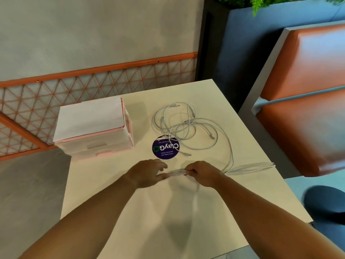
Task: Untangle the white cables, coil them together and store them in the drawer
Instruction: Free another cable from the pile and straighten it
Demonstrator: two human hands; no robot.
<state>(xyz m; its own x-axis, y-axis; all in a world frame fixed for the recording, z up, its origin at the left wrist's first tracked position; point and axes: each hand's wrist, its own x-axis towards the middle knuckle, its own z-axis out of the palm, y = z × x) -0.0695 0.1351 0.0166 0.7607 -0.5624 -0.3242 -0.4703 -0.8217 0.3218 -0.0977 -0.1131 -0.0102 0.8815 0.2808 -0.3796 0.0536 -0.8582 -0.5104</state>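
Observation:
A tangle of white cables [183, 126] lies on the cream table [168, 212], right of a pink and white drawer box [93, 128] whose drawers are closed. From the tangle a long strand runs down the right side to a folded bundle [252, 167] near the table's right edge. My right hand [202, 173] grips this bundle, and a short stretch of cable [176, 172] spans to my left hand [149, 172], which pinches its other end just above the tabletop.
A round purple sticker [165, 148] sits on the table beneath the tangle's near edge. An orange padded bench [302, 101] stands to the right, an orange lattice rail [74, 86] along the wall behind. A blue stool [326, 204] is at the lower right.

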